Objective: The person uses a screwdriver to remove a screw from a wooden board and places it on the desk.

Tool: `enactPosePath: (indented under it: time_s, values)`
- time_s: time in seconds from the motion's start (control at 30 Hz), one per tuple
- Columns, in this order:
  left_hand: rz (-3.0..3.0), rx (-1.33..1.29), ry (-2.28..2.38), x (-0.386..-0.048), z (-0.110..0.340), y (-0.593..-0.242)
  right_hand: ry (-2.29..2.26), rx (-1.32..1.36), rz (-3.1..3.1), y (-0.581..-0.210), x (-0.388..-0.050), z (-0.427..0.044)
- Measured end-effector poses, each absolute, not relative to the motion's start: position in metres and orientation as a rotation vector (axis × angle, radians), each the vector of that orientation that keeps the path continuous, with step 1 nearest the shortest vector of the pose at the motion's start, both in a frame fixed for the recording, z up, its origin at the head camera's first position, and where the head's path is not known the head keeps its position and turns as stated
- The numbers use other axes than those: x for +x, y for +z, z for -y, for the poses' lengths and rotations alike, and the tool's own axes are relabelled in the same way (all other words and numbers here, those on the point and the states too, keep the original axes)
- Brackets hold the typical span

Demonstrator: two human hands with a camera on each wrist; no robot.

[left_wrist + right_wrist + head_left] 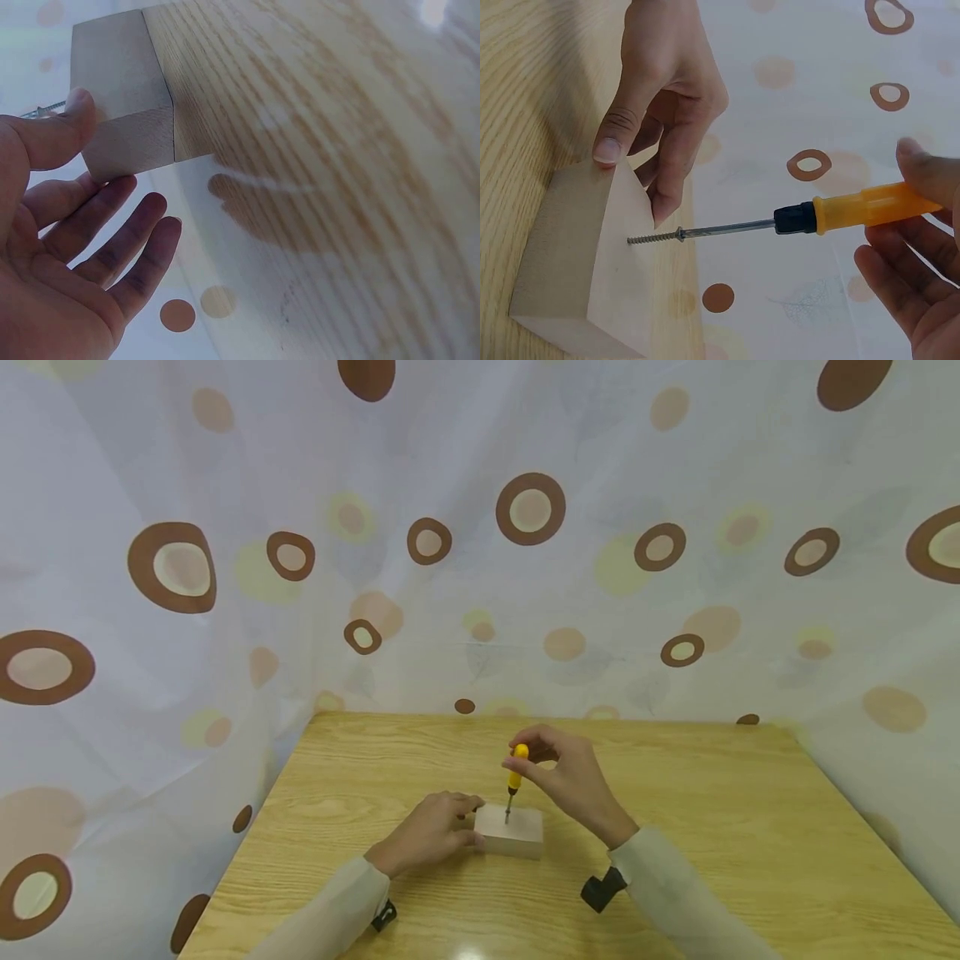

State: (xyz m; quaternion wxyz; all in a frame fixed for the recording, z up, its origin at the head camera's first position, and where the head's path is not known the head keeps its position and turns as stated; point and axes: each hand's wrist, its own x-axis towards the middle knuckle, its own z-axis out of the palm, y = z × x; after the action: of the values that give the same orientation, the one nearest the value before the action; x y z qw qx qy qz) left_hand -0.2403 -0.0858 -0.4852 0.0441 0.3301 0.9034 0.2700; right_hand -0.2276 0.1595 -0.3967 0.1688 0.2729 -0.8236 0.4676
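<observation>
A pale wooden block [512, 843] lies on the table, a screw [654, 238] standing upright in its top face with most of its thread showing. My left hand [431, 831] pinches the block's left end between thumb and fingers; in the left wrist view the thumb presses one side of the block [124, 75]. My right hand [573, 777] grips the yellow handle of a screwdriver [855, 210] with thumb and fingertips. The screwdriver is held nearly upright above the block, its tip meeting the screw head.
A wood-grain table [697, 827] lies under the block and both arms. A white curtain [465, 585] with brown and beige dots hangs behind the table and along its sides. Dark wrist-worn devices show under both sleeves.
</observation>
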Motion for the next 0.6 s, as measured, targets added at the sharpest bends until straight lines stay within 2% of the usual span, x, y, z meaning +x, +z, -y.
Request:
enactPosePath:
  time_s: [0.6]
  values:
    - [-2.752, 0.995, 0.823, -0.2391, 0.0867, -0.4847, 1.380, 0.793, 2.389, -0.3960, -0.2270, -0.1630]
